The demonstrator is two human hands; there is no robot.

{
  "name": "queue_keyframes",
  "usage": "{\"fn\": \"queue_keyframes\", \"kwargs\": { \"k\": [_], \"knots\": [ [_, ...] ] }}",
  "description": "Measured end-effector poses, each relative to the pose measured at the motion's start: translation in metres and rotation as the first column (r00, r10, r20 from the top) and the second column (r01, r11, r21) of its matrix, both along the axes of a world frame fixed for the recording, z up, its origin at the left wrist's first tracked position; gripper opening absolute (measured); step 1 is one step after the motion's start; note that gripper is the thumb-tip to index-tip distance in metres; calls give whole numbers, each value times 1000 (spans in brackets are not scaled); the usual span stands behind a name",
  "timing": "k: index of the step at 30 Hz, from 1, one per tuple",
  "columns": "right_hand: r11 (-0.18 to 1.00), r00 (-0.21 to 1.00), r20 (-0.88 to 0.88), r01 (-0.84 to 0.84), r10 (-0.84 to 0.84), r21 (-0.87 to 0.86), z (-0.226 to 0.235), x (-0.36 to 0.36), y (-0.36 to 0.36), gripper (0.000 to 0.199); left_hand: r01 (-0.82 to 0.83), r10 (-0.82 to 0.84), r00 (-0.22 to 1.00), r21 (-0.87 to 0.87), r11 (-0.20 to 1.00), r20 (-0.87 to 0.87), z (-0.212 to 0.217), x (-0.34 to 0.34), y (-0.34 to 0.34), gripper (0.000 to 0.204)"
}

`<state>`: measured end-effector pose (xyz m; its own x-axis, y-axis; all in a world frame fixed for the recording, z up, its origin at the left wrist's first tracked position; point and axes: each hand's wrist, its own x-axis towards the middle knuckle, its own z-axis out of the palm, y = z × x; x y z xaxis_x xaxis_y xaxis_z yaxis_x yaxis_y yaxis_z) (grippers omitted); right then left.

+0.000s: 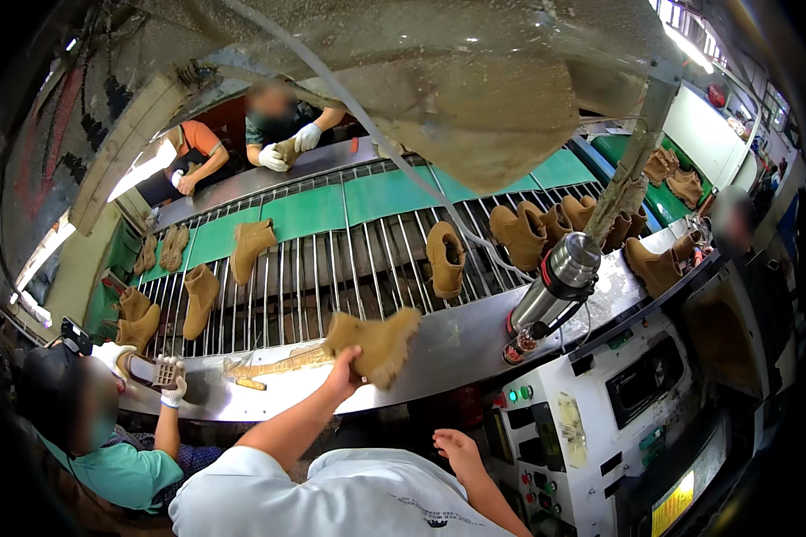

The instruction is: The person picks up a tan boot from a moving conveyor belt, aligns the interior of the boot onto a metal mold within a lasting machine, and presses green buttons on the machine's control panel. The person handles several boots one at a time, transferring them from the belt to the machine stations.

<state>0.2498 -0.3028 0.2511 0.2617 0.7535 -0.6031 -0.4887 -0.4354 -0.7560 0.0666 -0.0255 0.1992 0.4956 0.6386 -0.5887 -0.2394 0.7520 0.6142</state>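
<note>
A tan ankle boot (383,344) is in my left hand (343,372), whose fingers close round its edge. I hold it over the metal ledge at the near side of the roller conveyor, with its thick sole turned to the right. Nearer to me and to the right, my right hand (459,450) hangs in front of the white control machine (582,430). It holds nothing, and its fingers are loosely bent and a little apart. Beyond the held boot, a single tan boot (445,259) rests on the rollers.
A green belt (367,201) runs along the conveyor. Several tan boots stand at its right and left. A steel flask (560,277) stands on the ledge (448,340) beside a post. At left, a co-worker in gloves holds a shoe sole (164,374); two people work across the conveyor.
</note>
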Motion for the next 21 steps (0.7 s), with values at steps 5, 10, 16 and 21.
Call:
{"fn": "queue_keyframes", "kwargs": {
  "k": [5, 10, 16, 21],
  "knots": [
    [974, 991, 110, 98, -77, -202, -26, 4, -40, 20, -170, 222, 964, 299, 939, -148, -5, 67, 127, 52],
    [924, 961, 155, 264, -228, -277, -69, -1, -81, 11, -10, 413, 779, 649, 760, -472, -35, 126, 187, 45],
    [905, 976, 175, 188, -129, -381, -96, -35, -69, 9, 148, 361, 684, 605, 782, -634, -108, 136, 162, 54],
    [943, 991, 132, 31, 14, -332, -96, -43, -24, 5, 386, 169, 629, 494, 779, -758, -171, 33, 183, 52]
  ]
}}
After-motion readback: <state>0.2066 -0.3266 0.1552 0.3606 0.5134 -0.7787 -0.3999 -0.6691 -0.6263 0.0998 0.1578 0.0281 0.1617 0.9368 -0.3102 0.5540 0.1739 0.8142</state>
